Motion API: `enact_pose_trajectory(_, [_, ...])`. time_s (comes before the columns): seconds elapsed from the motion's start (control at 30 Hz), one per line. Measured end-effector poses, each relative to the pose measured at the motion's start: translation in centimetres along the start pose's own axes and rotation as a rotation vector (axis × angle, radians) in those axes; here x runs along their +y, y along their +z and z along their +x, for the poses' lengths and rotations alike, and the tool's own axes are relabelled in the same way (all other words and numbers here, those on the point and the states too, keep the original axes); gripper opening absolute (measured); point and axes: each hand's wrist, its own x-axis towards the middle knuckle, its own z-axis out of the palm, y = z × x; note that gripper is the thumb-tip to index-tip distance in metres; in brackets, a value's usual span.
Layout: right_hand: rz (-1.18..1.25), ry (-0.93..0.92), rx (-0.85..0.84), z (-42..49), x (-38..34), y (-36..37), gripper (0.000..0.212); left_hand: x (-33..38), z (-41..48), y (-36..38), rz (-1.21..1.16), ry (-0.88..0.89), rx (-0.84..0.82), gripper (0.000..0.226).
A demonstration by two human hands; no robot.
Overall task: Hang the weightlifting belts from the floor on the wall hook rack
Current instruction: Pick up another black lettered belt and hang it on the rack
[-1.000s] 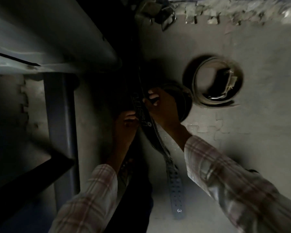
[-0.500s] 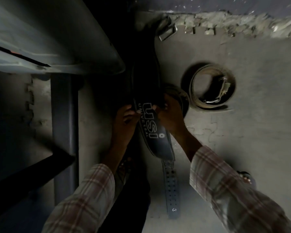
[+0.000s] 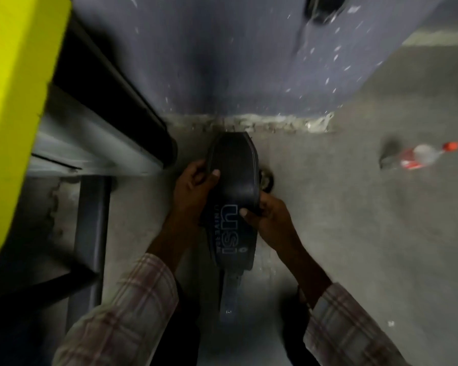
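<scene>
A wide black weightlifting belt (image 3: 233,180) with pale lettering is held up in front of me, above the floor. My left hand (image 3: 193,191) grips its left edge with the thumb over the front. My right hand (image 3: 269,220) holds the right edge lower down. The narrow strap end (image 3: 229,299) of the belt hangs down between my arms. A small part of another belt (image 3: 267,180) on the floor shows just behind the held belt. No hook rack is in view.
A yellow and grey machine frame (image 3: 19,107) with a dark upright post (image 3: 90,233) fills the left side. A bluish wall (image 3: 249,62) rises ahead above a crumbled floor edge. A plastic bottle with a red cap (image 3: 423,155) lies on the grey floor at the right.
My view has tilted up toward the wall. Both hands have lifted the black belt higher, and the coiled belts on the floor have mostly passed out of sight. The bottle has come into view.
</scene>
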Motion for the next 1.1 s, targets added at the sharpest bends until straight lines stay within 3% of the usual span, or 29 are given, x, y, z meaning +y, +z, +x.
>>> enact_pose_trajectory(0.1, [0.105, -0.058, 0.011, -2.8, -5.8, -4.3, 0.033, 6.2, -5.2, 3.8, 0.033, 0.088, -0.03, 0.032])
enact_pose_trajectory(0.3, [0.218, -0.141, 0.067, -7.0, -23.3, -11.4, 0.022, 20.5, -15.4, 8.6, 0.1, 0.313, -0.008, 0.029])
enact_pose_trajectory(0.5, [0.123, -0.411, 0.094, -13.4, -42.7, -16.3, 0.018, 37.7, -26.9, 11.1, 0.069, 0.533, -0.143, 0.029])
enact_pose_trajectory(0.73, [0.203, -0.686, 0.177, -24.8, -62.2, -18.1, 0.021, 56.2, -41.2, 11.7, 0.054, 0.781, -0.231, 0.023])
enact_pose_trajectory(1.1, [0.16, -0.943, 0.305, -44.2, -82.0, -18.3, 0.018, 72.5, -63.1, 9.3, 0.012, 1.072, -0.377, 0.032])
